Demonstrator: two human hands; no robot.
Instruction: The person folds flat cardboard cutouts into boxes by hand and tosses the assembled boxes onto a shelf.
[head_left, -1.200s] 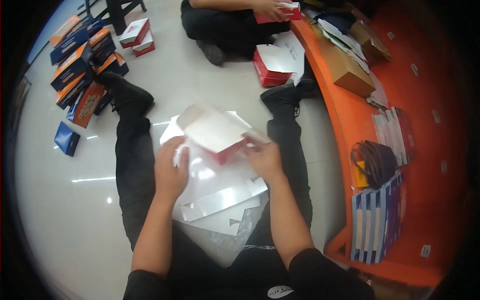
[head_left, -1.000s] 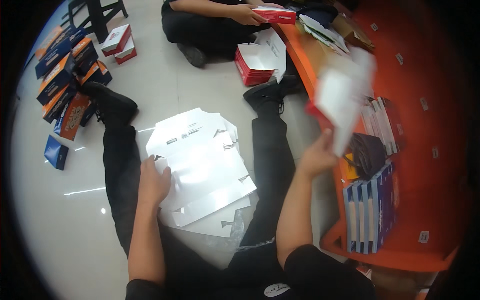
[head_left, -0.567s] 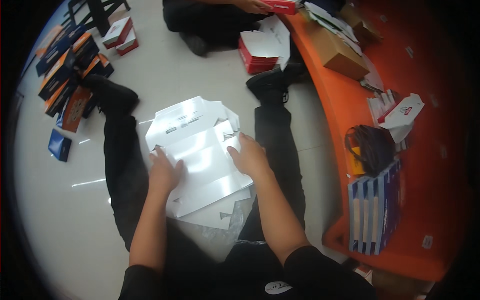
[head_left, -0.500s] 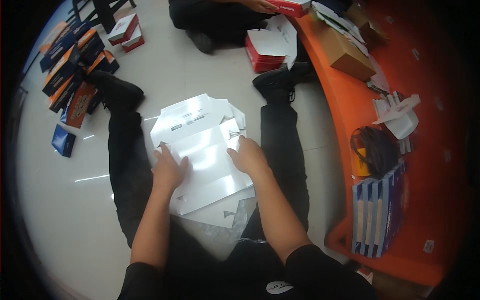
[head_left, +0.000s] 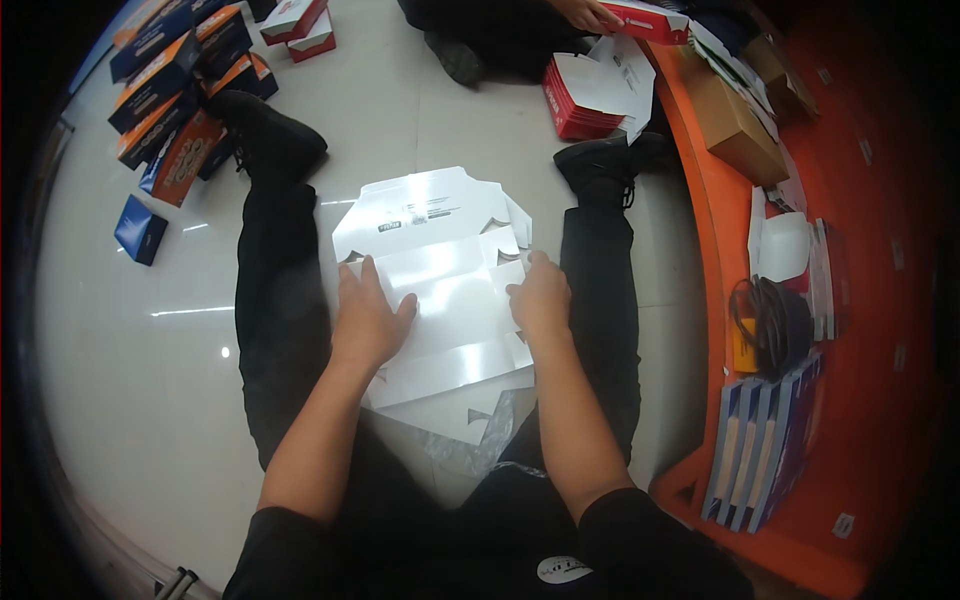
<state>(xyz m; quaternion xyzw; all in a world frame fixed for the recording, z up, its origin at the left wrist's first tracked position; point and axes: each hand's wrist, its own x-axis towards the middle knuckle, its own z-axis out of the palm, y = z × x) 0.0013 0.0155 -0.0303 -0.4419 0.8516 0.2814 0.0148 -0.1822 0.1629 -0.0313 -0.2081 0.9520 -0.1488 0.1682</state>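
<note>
A flat white cardboard box blank (head_left: 450, 285) with cut flaps lies between my legs, on top of more white blanks (head_left: 455, 408). My left hand (head_left: 370, 315) rests on its left side, thumb spread from the fingers, which touch the left flap. At the opposite edge my right hand (head_left: 543, 300) has its fingers bent around a small side flap, thumb on the upper face. The undersides of the right fingers are hidden. Clear plastic wrap (head_left: 480, 440) lies crumpled at the near end of the blanks.
Dark blue and orange boxes (head_left: 155, 85) are piled at far left, a small blue box (head_left: 140, 230) nearer. Ahead, another person's hand (head_left: 592, 14) holds a red box (head_left: 645, 20) above red-and-white stacked boxes (head_left: 590, 95). An orange shelf (head_left: 690, 440) on the right bears books (head_left: 755, 450), cable and a carton (head_left: 740, 135).
The view has shifted, so the whole scene sits farther right and mostly higher. My right hand has moved slightly outward along the blank's right edge; my left stays on its left side.
</note>
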